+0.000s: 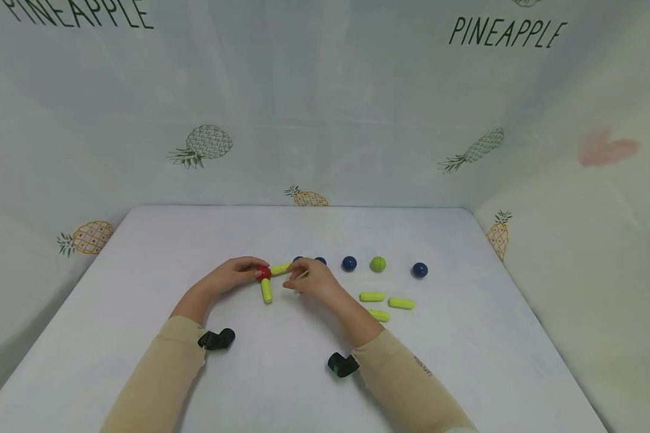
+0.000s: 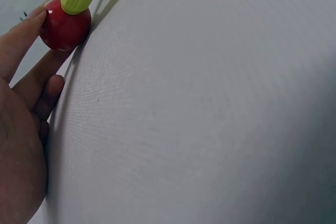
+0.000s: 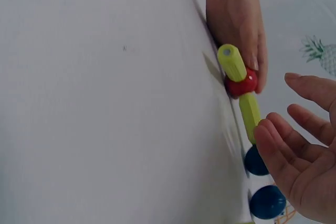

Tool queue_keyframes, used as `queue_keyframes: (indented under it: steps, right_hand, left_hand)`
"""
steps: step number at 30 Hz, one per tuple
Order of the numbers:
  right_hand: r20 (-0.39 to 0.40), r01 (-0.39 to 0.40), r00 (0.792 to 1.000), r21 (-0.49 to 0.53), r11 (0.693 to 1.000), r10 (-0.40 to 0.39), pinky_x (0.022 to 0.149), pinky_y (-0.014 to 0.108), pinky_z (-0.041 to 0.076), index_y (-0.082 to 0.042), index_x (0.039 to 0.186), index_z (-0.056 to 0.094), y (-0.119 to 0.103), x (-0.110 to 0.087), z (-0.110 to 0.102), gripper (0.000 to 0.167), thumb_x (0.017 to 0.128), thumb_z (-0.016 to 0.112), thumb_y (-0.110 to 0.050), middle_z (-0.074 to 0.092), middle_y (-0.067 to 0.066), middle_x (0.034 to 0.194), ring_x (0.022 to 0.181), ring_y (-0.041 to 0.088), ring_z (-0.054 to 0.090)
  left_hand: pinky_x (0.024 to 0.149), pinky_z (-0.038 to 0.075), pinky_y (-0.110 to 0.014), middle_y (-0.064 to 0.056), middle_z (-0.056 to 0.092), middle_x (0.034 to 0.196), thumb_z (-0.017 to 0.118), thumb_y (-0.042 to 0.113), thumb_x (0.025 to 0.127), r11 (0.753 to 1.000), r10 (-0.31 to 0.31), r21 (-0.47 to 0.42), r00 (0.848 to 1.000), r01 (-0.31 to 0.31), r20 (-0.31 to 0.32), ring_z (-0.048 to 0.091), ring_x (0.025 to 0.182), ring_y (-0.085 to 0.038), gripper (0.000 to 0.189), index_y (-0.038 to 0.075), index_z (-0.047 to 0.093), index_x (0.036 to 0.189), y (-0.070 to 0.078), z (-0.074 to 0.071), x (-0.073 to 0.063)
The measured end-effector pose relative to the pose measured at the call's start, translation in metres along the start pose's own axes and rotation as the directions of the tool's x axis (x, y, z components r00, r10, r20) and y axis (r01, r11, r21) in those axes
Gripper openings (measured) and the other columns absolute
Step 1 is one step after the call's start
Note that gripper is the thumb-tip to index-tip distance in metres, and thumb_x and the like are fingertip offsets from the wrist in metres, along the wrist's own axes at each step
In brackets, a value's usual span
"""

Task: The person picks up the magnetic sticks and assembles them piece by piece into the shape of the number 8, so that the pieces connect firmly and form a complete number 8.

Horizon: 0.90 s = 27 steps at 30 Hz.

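A red ball (image 1: 263, 274) has two yellow-green rods joined to it. One rod (image 1: 267, 291) points toward the person, the other rod (image 1: 280, 269) to the right. My left hand (image 1: 230, 278) grips the ball from the left, thumb and fingers on either side of it in the left wrist view. Beside the right-pointing rod's far end is my right hand (image 1: 315, 279), its thumb spread apart and nothing held between its fingers. In the right wrist view its fingertips overlap that rod end, close by a blue ball (image 3: 256, 160) partly hidden by the hand.
Beyond the right hand, a blue ball (image 1: 349, 263), a green ball (image 1: 378, 264) and another blue ball (image 1: 419, 270) form a loose row. Nearer lie three loose yellow-green rods (image 1: 401, 304). A pineapple-print cloth (image 1: 325, 120) hangs behind the white table (image 1: 281, 385).
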State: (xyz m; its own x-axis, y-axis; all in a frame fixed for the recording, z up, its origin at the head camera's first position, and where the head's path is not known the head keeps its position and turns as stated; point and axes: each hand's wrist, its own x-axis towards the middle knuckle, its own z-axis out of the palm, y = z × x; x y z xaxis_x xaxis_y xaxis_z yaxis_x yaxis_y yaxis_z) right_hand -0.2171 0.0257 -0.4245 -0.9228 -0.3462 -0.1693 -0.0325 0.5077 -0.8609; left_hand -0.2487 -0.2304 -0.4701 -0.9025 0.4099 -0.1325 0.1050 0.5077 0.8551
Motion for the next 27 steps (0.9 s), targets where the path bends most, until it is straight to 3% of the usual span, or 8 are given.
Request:
queue_keyframes:
  steps: [12, 21, 27]
  right_hand:
    - [-0.043, 0.032, 0.998, -0.103, 0.994, -0.036, 0.076, 0.029, 0.049, -0.009, 0.116, 0.065, 0.008, -0.007, -0.03, 0.036, 0.084, 0.079, -0.016, 0.063, 0.002, 0.099, 0.087, 0.017, 0.057]
    - [-0.104, 0.028, 0.993, -0.205, 0.978, -0.05, 0.082, 0.035, 0.048, -0.009, 0.113, 0.067, 0.013, -0.003, -0.046, 0.033, 0.083, 0.079, -0.015, 0.064, 0.004, 0.103, 0.093, 0.02, 0.056]
    - [-0.126, 0.016, 0.991, -0.276, 0.961, -0.052, 0.09, 0.038, 0.046, -0.011, 0.112, 0.068, 0.017, 0.001, -0.052, 0.032, 0.083, 0.08, -0.018, 0.064, 0.003, 0.109, 0.106, 0.024, 0.055]
  left_hand:
    - [0.109, 0.024, -0.059, -0.015, 0.052, 0.138, 0.06, 0.023, 0.098, 0.999, -0.034, 0.007, 0.999, 0.034, -0.005, 0.038, 0.131, -0.036, 0.032, 0.014, 0.063, 0.128, 0.002, 0.002, 0.001]
    - [0.107, 0.027, -0.056, -0.015, 0.054, 0.132, 0.059, 0.02, 0.098, 1.0, -0.012, -0.004, 1.0, 0.012, -0.014, 0.043, 0.123, -0.033, 0.031, 0.01, 0.063, 0.128, 0.002, 0.003, -0.003]
    - [0.106, 0.028, -0.055, -0.014, 0.056, 0.13, 0.059, 0.018, 0.098, 1.0, -0.007, -0.025, 1.0, 0.007, -0.022, 0.043, 0.121, -0.033, 0.031, 0.009, 0.063, 0.128, 0.002, 0.003, -0.002]
